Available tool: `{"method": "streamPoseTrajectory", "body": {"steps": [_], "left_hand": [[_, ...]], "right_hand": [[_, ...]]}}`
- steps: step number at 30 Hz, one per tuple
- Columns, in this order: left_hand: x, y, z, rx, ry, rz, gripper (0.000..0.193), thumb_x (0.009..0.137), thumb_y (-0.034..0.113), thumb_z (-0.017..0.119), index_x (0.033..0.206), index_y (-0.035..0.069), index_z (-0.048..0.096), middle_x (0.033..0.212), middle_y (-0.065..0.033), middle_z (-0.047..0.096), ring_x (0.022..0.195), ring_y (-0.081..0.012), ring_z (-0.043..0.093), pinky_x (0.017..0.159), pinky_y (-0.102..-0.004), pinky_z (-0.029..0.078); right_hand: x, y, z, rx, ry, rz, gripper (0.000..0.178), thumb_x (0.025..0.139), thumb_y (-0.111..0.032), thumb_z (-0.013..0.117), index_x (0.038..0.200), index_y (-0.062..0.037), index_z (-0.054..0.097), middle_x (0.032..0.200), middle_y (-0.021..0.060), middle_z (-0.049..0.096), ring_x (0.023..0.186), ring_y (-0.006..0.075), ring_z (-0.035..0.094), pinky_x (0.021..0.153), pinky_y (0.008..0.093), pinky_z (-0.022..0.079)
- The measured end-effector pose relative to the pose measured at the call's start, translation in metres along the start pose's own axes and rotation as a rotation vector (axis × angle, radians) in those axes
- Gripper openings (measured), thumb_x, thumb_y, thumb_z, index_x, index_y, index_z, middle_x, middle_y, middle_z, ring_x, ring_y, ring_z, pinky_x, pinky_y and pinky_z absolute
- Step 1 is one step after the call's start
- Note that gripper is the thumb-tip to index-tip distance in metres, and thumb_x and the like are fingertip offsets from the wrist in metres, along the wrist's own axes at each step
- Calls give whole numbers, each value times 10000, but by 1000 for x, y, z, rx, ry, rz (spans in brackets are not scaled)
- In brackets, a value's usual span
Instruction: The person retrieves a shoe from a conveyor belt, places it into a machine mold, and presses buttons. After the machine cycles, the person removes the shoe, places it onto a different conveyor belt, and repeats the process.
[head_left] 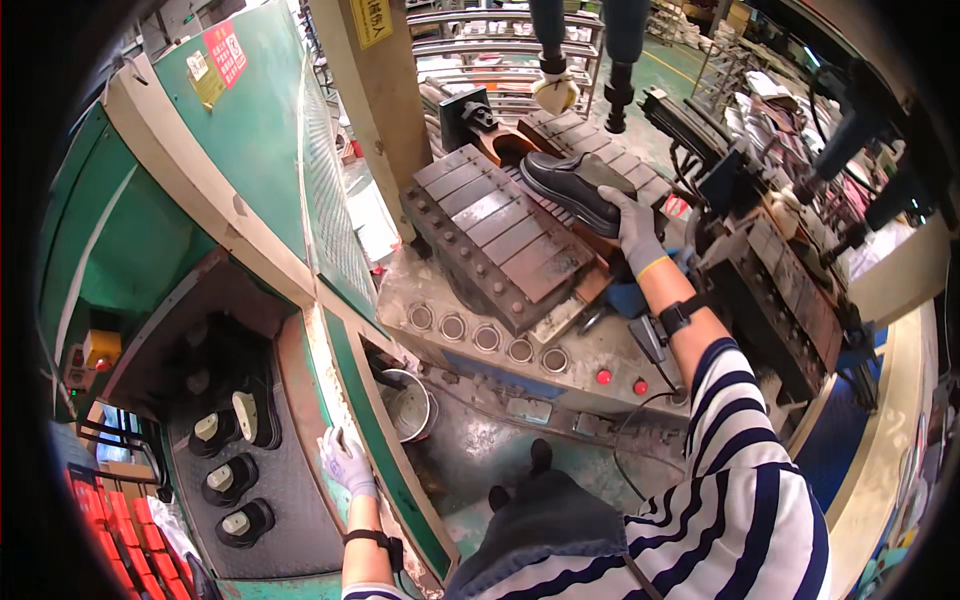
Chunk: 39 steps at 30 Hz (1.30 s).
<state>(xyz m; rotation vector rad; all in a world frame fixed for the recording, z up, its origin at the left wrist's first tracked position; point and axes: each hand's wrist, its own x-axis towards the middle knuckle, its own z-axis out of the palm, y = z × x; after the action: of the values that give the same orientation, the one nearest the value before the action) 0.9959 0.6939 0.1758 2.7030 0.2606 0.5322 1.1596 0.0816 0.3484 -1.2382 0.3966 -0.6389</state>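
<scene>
A black shoe (570,188) lies between the metal blocks (500,225) of the pressing machine, tilted with its toe toward the far left. My gloved right hand (635,225) grips it at the heel end. Low on the left, my gloved left hand (348,460) rests on the worn edge of the green machine frame (325,375), fingers stretched out, holding nothing. Beside that hand, inside the green machine's opening, several dark shoes (230,480) with pale insides stand on a dark mesh belt (295,490).
Round buttons (487,337) and red buttons (604,377) line the press's front ledge. A bucket (408,405) stands on the floor between the machines. A second block station (775,300) is at the right. Vertical rods (618,95) hang above the press. Red racks (125,540) are at lower left.
</scene>
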Motion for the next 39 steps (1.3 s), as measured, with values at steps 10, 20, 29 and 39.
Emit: {"method": "streamPoseTrajectory", "body": {"steps": [10,20,29,39], "left_hand": [[3,2,-1,63,19,9,302,841,88,549,1134,53,613,1218,-142,611,1221,-385,500,1056,-466,373],[0,8,-1,102,33,-33,287,851,90,542,1127,62,616,1227,-138,606,1251,-378,487,1063,-463,366],[8,13,1,70,41,0,300,827,87,545,1118,47,606,1189,-141,615,1139,-377,533,1030,-469,386],[1,5,-4,86,-16,-11,312,844,93,545,1149,61,605,1220,-137,609,1223,-385,498,1052,-469,372]], "right_hand": [[76,49,30,-170,-95,129,595,709,-242,820,1204,-27,568,946,125,660,685,206,638,556,333,530],[104,72,7,-1112,-441,-77,788,613,-165,831,1338,-86,533,1187,192,652,1105,340,612,952,375,471],[111,71,32,-1055,-388,-90,715,633,-167,819,1302,-100,576,1145,187,671,1074,340,627,930,386,481],[120,69,21,-1122,-459,-82,801,635,-203,822,1373,-101,528,1217,191,643,1124,320,610,977,357,457]]}}
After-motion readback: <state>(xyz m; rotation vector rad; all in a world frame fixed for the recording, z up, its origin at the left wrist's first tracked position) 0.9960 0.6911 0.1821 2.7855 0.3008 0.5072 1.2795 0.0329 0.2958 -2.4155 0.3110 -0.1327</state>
